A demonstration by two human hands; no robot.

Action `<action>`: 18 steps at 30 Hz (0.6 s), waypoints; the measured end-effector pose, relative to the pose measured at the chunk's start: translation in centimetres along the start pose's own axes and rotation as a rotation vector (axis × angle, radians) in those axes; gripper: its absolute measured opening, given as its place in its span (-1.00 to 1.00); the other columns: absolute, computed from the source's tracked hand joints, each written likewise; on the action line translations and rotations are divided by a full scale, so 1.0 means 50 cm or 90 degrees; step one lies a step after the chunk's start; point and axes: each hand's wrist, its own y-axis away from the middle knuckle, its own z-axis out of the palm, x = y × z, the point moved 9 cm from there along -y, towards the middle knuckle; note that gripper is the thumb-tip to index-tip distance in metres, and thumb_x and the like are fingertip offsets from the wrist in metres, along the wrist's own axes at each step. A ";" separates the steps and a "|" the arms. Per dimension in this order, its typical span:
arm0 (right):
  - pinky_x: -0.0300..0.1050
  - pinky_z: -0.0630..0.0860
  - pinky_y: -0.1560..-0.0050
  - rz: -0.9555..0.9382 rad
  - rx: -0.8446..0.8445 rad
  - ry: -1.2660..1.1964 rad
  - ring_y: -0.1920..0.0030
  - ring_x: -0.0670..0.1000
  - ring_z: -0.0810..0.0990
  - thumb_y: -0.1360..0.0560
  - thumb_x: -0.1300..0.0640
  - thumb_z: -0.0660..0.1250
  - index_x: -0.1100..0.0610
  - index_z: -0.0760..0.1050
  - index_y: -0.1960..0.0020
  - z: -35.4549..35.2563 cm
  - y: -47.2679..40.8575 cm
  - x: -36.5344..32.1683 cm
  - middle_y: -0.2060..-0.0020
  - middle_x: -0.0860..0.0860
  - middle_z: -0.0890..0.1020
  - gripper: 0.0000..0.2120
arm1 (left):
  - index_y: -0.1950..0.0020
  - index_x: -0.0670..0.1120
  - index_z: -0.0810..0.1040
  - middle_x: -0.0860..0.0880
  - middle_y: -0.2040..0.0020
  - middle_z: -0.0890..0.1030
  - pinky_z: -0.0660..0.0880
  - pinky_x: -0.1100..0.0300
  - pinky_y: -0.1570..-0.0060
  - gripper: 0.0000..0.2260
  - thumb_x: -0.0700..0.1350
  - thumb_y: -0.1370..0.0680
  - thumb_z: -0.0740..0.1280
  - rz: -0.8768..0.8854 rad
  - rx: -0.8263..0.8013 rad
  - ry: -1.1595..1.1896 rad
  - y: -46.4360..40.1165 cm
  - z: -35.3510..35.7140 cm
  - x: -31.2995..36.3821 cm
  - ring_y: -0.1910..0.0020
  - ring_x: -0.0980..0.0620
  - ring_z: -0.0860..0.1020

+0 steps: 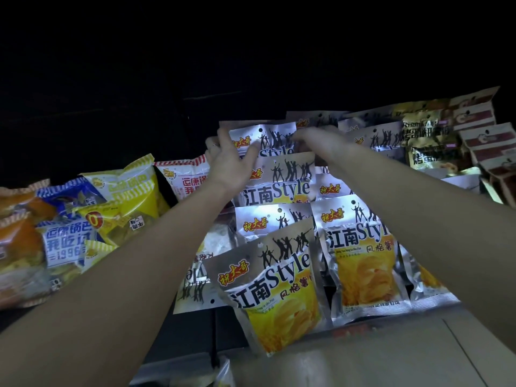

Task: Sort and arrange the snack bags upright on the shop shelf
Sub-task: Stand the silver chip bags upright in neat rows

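Silver foil crisp bags with yellow panels stand in rows below the fingers. Rearmost silver bag: left hand pinches its left edge; right hand at its right edge, grip hidden. Probably light, slippery, crushable; hold top seam.

Dark shelf carries silver snack bags.
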 end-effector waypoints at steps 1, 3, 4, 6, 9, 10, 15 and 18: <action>-0.07 0.42 0.15 -0.003 0.009 -0.001 0.10 0.13 0.57 -0.49 -0.03 0.42 0.18 0.57 0.02 -0.001 -0.001 0.001 0.09 0.12 0.66 -0.73 | -0.60 -0.07 0.07 -0.20 -0.53 0.11 0.23 -0.07 -0.50 -0.42 0.10 -0.68 0.22 0.000 0.010 0.015 0.003 -0.007 0.005 -0.56 -0.19 0.12; -0.08 0.45 0.12 -0.028 0.050 0.008 0.01 0.15 0.63 -0.50 0.00 0.40 0.21 0.58 -0.06 -0.012 -0.002 -0.004 0.05 0.10 0.69 -0.71 | -0.60 -0.05 0.10 -0.19 -0.52 0.15 0.23 0.05 -0.43 -0.48 0.06 -0.70 0.20 0.001 0.032 0.036 0.010 -0.031 0.009 -0.53 -0.18 0.17; -0.11 0.44 0.15 -0.064 0.086 0.009 0.01 0.14 0.63 -0.50 0.02 0.38 0.20 0.57 -0.08 -0.022 0.002 -0.013 0.06 0.08 0.68 -0.72 | -0.59 -0.04 0.12 -0.18 -0.51 0.17 0.23 0.08 -0.38 -0.50 0.05 -0.70 0.18 -0.002 0.039 0.042 0.015 -0.045 0.007 -0.51 -0.17 0.21; -0.15 0.40 0.22 -0.164 0.176 0.005 0.10 0.05 0.58 -0.50 0.05 0.38 0.14 0.49 -0.06 -0.049 0.039 -0.041 0.16 -0.03 0.60 -0.79 | -0.56 -0.03 0.18 -0.15 -0.46 0.23 0.23 0.17 -0.30 -0.54 0.07 -0.70 0.16 -0.014 0.050 0.058 0.030 -0.076 -0.001 -0.46 -0.11 0.28; -0.13 0.42 0.19 -0.285 0.161 -0.008 0.23 -0.06 0.50 -0.51 0.13 0.37 0.11 0.48 0.02 -0.039 0.127 -0.073 0.27 -0.07 0.52 -0.90 | -0.36 -0.03 0.32 -0.04 -0.26 0.35 0.30 0.18 -0.19 -0.62 0.20 -0.68 0.14 0.007 0.008 0.057 0.088 -0.108 0.004 -0.26 0.02 0.41; -0.16 0.43 0.18 -0.298 0.081 0.004 0.24 -0.06 0.49 -0.53 0.16 0.36 0.14 0.51 0.02 -0.016 0.155 -0.076 0.25 -0.02 0.53 -0.93 | -0.26 -0.02 0.34 -0.01 -0.16 0.38 0.36 0.17 -0.11 -0.60 0.27 -0.66 0.12 0.031 -0.053 0.040 0.119 -0.105 0.013 -0.14 0.09 0.44; -0.12 0.54 -0.03 -0.225 -0.362 0.158 -0.02 -0.10 0.63 -0.56 0.03 0.42 -0.05 0.56 -0.20 0.069 0.277 -0.009 -0.07 -0.04 0.66 -0.78 | -0.09 0.08 0.37 0.05 -0.01 0.50 0.51 0.16 0.15 -0.43 0.48 -0.34 0.35 0.089 -0.417 -0.146 0.300 -0.046 0.016 0.07 0.10 0.52; -0.13 0.49 0.00 -0.168 -0.442 0.204 0.08 -0.14 0.61 -0.52 0.05 0.49 -0.06 0.52 -0.26 0.078 0.300 0.045 -0.06 -0.09 0.68 -0.66 | -0.04 0.07 0.36 0.05 0.09 0.49 0.48 0.05 0.20 -0.47 0.29 -0.33 0.54 0.099 -0.395 -0.262 0.339 -0.011 -0.021 0.15 0.07 0.48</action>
